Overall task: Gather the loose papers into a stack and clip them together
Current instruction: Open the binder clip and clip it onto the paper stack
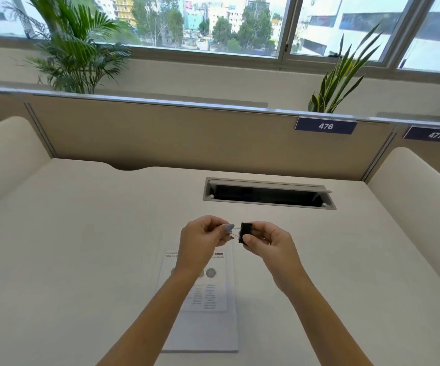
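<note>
A black binder clip [245, 231] is held above the desk between both hands. My left hand [203, 237] pinches its thin wire handles, and my right hand [267, 243] grips the black body from the right. Below the hands, a stack of white printed papers [213, 313] lies flat on the cream desk [81, 260], its long side running toward me. My left forearm crosses over the stack's left part and hides some of the print.
An open cable tray [267, 194] is set into the desk behind the hands. A tan partition [187, 133] with number plates 476 and 477 closes the back. Padded side dividers stand left [5, 154] and right [419, 180]. Potted plants stand beyond.
</note>
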Action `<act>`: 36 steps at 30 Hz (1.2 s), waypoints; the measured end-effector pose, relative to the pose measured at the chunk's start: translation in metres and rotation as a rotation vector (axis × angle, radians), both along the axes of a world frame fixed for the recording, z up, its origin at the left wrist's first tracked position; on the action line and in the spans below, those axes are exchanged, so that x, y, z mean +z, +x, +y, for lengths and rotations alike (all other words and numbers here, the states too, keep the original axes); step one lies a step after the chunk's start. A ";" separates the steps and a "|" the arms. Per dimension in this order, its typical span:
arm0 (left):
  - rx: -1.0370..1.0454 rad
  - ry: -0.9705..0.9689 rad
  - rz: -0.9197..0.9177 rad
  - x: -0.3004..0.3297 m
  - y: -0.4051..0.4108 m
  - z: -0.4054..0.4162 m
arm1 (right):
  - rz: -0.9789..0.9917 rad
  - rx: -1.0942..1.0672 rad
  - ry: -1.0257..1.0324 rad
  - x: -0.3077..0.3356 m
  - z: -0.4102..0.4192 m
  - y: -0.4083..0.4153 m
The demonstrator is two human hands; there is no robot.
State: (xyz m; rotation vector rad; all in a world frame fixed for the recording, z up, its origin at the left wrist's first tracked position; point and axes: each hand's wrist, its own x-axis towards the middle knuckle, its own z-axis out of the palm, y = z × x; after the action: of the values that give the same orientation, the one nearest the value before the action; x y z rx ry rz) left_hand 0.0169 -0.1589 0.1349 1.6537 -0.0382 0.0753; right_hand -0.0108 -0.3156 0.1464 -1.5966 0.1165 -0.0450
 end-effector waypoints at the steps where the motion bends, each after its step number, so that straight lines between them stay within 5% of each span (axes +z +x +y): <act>1: 0.006 0.010 -0.017 0.004 -0.002 0.006 | -0.019 -0.014 -0.016 0.003 0.007 -0.001; 14: 0.005 0.023 -0.159 0.031 -0.018 0.039 | -0.317 -0.247 -0.267 0.025 0.065 -0.009; 19: -0.038 -0.290 0.048 0.045 -0.018 0.051 | -0.354 -0.228 -0.227 0.033 0.080 -0.005; 27: -0.099 -0.074 -0.060 0.045 -0.008 0.068 | -0.148 -0.055 0.102 0.040 0.081 -0.002; 36: -0.024 0.004 -0.137 0.040 -0.003 0.064 | -0.157 0.082 0.110 0.044 0.081 -0.012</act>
State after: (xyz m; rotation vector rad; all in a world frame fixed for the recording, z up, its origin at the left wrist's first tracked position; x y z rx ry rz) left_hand 0.0135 -0.0953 0.1748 1.6499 -0.1624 0.1696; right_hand -0.0224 -0.2341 0.1907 -1.4807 -0.0677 -0.0989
